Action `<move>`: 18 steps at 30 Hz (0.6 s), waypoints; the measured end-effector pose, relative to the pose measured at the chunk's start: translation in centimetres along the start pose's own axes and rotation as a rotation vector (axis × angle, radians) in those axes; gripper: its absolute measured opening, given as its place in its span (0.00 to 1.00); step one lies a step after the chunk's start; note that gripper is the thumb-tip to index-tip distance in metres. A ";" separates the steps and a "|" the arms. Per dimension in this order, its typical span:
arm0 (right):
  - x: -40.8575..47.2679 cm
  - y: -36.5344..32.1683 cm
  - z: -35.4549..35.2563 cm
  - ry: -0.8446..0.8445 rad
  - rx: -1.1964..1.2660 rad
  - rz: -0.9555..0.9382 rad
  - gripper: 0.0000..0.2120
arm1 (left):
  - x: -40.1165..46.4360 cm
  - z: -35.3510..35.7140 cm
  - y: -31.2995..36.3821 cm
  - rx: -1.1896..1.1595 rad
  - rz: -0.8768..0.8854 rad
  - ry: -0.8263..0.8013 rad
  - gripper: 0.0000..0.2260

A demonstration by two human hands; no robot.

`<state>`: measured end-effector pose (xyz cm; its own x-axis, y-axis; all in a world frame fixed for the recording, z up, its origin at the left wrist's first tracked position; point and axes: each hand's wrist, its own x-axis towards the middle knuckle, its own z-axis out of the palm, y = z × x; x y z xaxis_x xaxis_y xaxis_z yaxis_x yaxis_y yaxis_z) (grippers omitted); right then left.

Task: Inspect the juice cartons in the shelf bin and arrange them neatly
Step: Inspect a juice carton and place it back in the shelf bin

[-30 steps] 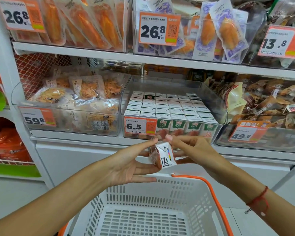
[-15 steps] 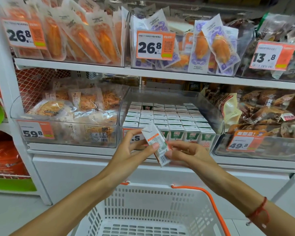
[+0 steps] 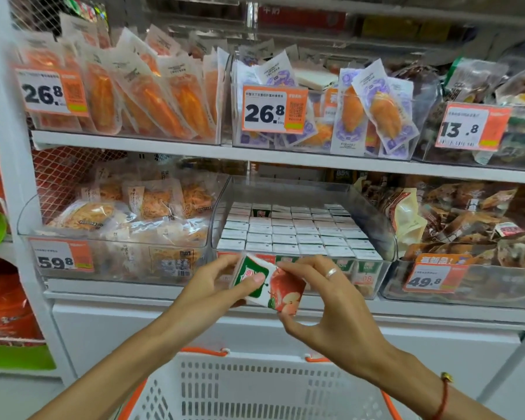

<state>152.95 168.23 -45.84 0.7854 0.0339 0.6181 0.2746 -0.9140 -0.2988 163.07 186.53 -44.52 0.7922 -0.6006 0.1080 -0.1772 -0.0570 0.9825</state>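
**Checking one apple juice carton before it goes back**

I have the apple juice carton (image 3: 272,284) tilted in front of the clear shelf bin (image 3: 373,216), above the white shopping basket (image 3: 255,386). My left hand (image 3: 212,291) pinches its green end, thumb across the front; my right hand (image 3: 331,307) pinches the apple-printed end from above and below. I'd keep both grips light (thin walls dent easily, I'd guess), check each face, then stand it upright in line with the packed rows (image 3: 294,234).
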 end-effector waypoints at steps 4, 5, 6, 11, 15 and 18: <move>2.4 2.0 -0.1 0.018 -0.188 -0.137 0.27 | 1.5 -1.0 1.5 0.086 0.051 0.010 0.16; 3.3 2.8 -0.2 0.017 -0.237 -0.164 0.27 | 2.4 -1.0 2.0 0.111 0.083 0.048 0.14; 4.2 3.8 -0.3 0.020 -0.270 -0.175 0.28 | 3.5 -1.0 2.5 0.137 0.126 0.094 0.13; 8.0 10.8 0.0 -0.071 -0.314 0.057 0.26 | 11.0 -0.5 3.3 0.380 0.346 0.233 0.15; 9.0 14.7 0.9 -0.271 -0.294 0.261 0.24 | 16.3 0.5 1.8 0.581 0.429 0.346 0.16; 9.1 15.4 1.4 -0.289 -0.246 0.295 0.23 | 18.9 0.0 0.2 0.808 0.414 0.379 0.17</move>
<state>165.14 155.00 -45.81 0.9416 -0.1619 0.2953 -0.0949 -0.9689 -0.2284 177.99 175.16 -42.29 0.6876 -0.4084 0.6004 -0.7170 -0.5126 0.4724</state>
